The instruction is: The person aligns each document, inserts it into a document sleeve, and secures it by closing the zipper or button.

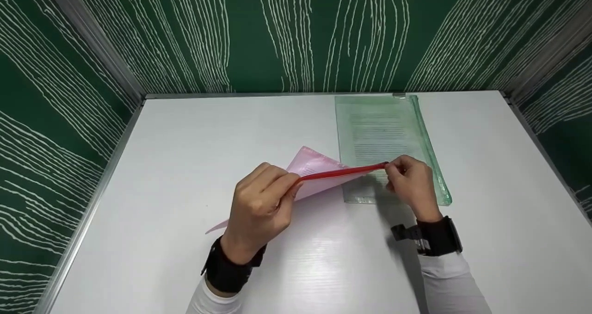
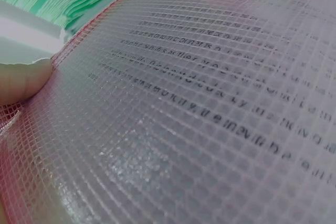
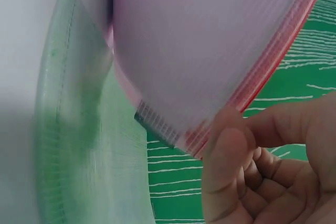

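Observation:
A pink mesh zipper pouch [image 1: 311,161] with a red zipper edge is held up off the table, and printed text shows through its mesh [image 2: 173,108] in the left wrist view. My left hand [image 1: 261,205] pinches the zipper edge near its left part. At the other end of that edge, my right hand [image 1: 411,180] pinches the corner between thumb and curled fingers. The right wrist view shows the pouch's red edge [image 3: 273,51] running up from the fingertips, with a dark tab near the corner. Whether the zipper is closed cannot be made out.
A green mesh zipper pouch [image 1: 379,143] with a printed sheet inside lies flat on the white table [image 1: 222,133], partly beneath the pink one. Green walls [image 1: 249,36] with white wavy lines stand at the back and both sides.

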The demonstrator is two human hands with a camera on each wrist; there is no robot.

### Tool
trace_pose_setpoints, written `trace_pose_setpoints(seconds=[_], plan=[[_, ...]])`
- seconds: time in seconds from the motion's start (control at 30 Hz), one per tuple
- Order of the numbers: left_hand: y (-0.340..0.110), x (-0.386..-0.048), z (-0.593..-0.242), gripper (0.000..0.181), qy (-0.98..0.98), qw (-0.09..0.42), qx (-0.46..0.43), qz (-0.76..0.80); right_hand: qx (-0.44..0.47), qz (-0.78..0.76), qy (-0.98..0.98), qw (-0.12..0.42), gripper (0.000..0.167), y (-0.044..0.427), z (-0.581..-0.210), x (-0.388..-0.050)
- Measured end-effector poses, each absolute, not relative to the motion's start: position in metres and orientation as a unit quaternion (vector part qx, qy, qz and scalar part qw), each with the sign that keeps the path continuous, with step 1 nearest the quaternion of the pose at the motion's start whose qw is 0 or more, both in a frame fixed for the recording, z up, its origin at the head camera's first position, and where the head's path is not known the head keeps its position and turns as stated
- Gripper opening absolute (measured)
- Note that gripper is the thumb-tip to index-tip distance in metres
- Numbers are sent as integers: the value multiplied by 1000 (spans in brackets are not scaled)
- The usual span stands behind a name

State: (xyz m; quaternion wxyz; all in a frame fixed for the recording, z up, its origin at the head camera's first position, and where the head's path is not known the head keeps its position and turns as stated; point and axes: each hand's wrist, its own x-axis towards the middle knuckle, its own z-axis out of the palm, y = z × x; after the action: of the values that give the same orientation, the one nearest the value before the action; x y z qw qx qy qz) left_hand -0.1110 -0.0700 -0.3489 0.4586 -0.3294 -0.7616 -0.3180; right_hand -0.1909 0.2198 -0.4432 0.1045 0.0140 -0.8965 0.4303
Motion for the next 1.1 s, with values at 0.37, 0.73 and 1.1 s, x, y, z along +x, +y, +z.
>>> trace_pose_setpoints(seconds=[0.37, 0.73, 1.1], plan=[[-70, -109, -348, 4, -760, 457, -334, -321, 5, 430, -897, 100, 18, 222, -442, -191], [-70, -107, -346, 5, -755, 465, -340, -313, -5, 420, -901, 105, 19, 225, -449, -195], [-70, -107, -346, 5, -754, 470, -338, -311, 4, 426, -898, 107, 19, 228, -448, -194]])
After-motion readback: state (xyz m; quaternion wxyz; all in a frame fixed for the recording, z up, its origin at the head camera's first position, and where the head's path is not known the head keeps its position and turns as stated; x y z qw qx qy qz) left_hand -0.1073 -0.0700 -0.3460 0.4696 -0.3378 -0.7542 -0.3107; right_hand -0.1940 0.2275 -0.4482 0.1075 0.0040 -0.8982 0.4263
